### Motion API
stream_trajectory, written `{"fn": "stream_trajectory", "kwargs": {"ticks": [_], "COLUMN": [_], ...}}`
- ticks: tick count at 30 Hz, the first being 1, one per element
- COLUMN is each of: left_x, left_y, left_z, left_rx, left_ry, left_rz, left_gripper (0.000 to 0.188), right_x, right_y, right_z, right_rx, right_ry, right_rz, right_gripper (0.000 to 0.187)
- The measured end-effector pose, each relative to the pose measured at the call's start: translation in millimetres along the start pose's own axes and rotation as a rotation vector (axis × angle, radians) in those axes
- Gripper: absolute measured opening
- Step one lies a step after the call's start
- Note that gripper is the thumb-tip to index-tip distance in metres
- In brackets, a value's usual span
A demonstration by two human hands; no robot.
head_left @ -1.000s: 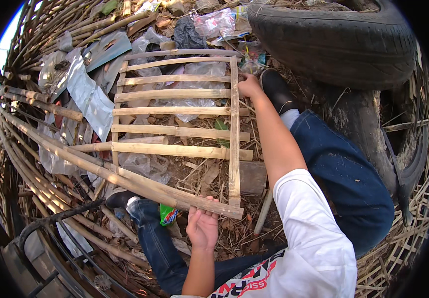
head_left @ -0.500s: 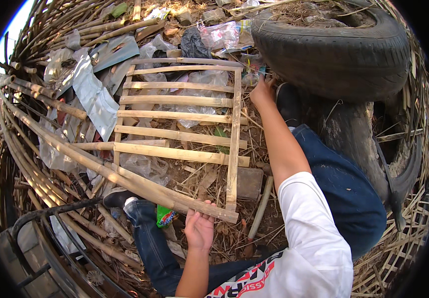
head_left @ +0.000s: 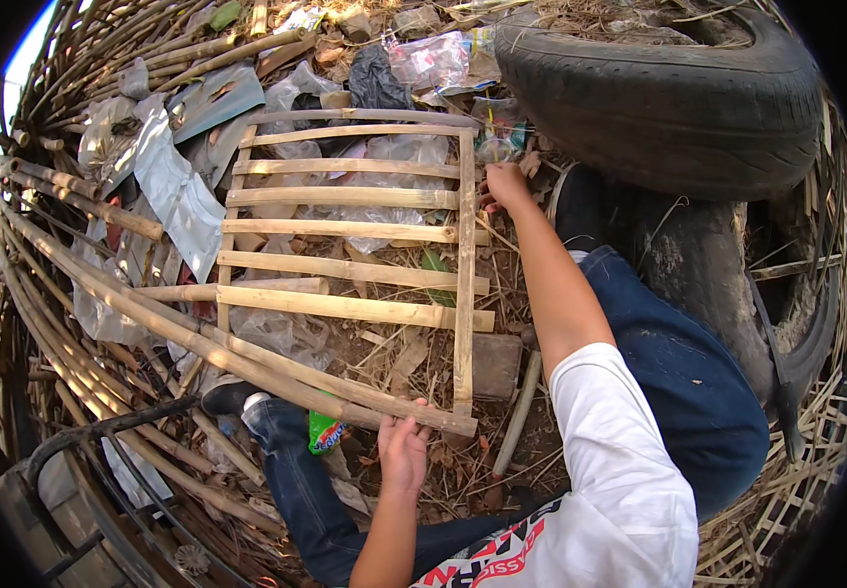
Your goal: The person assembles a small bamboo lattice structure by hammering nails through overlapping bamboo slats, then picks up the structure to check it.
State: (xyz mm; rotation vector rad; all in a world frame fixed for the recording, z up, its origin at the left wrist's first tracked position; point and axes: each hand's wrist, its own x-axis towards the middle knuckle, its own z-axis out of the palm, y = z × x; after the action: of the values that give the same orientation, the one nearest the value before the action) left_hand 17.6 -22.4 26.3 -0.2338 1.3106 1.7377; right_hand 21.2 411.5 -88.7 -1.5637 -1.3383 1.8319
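Observation:
A slatted bamboo frame [head_left: 350,262], with several pale cross strips between its side rails, lies over littered ground in front of me. My left hand [head_left: 404,459] grips the near bamboo rail close to its right end, fingers on top. Beyond the far part of the right side rail [head_left: 465,274], my right hand [head_left: 507,186] hovers low with its fingers curled in toward the rail. Whatever those fingers may hold is too small or hidden to make out. A crumpled clear plastic wrapper [head_left: 500,137] lies just past that hand.
An old tyre [head_left: 659,108] stands at the far right on a dark, worn trunk-like base [head_left: 698,274]. A brick-like block [head_left: 497,366] and a short stick [head_left: 519,416] lie right of the frame. Bamboo poles [head_left: 100,206] and a black metal frame [head_left: 100,431] crowd the left.
My right hand has come nearer and slightly left, from beside the wrapper to beside the right rail. My left hand keeps its grip, shifted slightly right.

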Motion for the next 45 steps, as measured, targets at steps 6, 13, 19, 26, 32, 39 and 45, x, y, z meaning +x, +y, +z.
{"fn": "stream_trajectory", "kwargs": {"ticks": [6,13,19,26,32,39,45], "left_x": [8,9,-15,79,81,75,69], "left_y": [-5,10,63,18,-2,-1,2], "left_z": [-7,-6,81,103,90,84,86], "left_rx": [0.093,0.67,1.691,1.812,1.602,1.625,1.777], "left_ry": [0.041,-0.02,-0.219,-0.338,-0.314,-0.296,-0.255], "left_rz": [-0.048,-0.094,0.104,0.388,0.348,0.365,0.415], "left_gripper": [0.044,0.04,0.048,0.061,0.058,0.053,0.061], "right_x": [-3,4,2,-1,-8,-15,-4], "right_y": [-13,-12,-12,-11,-2,-4,1], "right_z": [3,7,14,9,-7,-11,-7], "right_rx": [-0.091,0.021,0.152,0.324,0.411,0.41,0.259], "right_ry": [-0.005,0.075,0.055,-0.015,-0.129,-0.132,-0.106], "right_rz": [0.068,0.077,0.122,0.138,0.074,0.064,0.045], "right_gripper": [0.047,0.042,0.041,0.032,0.024,0.019,0.019]}}
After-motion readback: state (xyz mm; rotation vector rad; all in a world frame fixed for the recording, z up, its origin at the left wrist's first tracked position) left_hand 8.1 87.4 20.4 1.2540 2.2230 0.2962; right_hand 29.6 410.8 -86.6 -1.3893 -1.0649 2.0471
